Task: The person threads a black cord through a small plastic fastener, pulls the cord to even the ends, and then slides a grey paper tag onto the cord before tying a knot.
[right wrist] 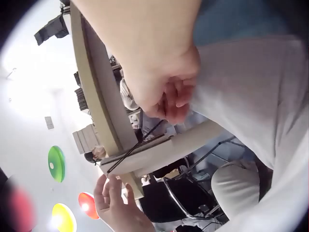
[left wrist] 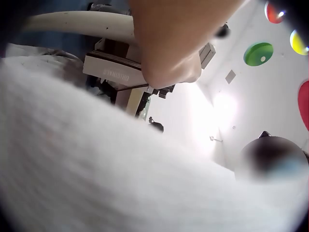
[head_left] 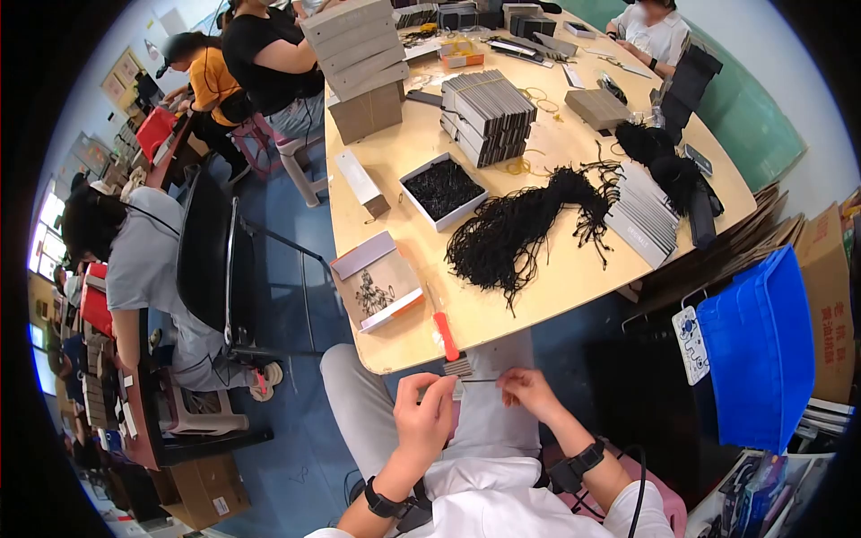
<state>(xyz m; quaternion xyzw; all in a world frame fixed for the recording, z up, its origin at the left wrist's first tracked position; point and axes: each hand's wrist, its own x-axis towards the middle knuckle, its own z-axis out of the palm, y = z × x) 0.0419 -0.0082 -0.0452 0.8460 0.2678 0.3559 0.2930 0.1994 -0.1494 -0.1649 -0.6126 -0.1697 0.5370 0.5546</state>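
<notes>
Well, the thin black cord (head_left: 479, 381) spans the lap, pinched between the fingers of the left hand (head_left: 425, 418) and right hand (head_left: 527, 394); a slackened pinch could drop it. Farther, a careless knock might tip the red-handled tool (head_left: 446, 336) off the bench's (head_left: 502, 316) near edge.

Black cord (right wrist: 140, 141): thin, matt, textile-looking; heaped cord bundle (head_left: 511, 238) likewise dull, fibrous, rough and tangled on its surface. Tabletop (head_left: 556, 287) smooth, pale, wood-look, faint sheen; grey card stack (head_left: 484, 134) matt paperboard; open tray box (head_left: 393, 310) thin card, smooth-faced. Screwdriver handle (head_left: 445, 335) smooth red plastic, tub (head_left: 758, 350) smooth blue plastic with slight gloss, carton (head_left: 825, 305) matt brown cardboard, trousers (head_left: 350, 394) soft grey cloth, white shirt (head_left: 484, 489) matt creased fabric, chair frame (right wrist: 176, 195) shiny metal.
</notes>
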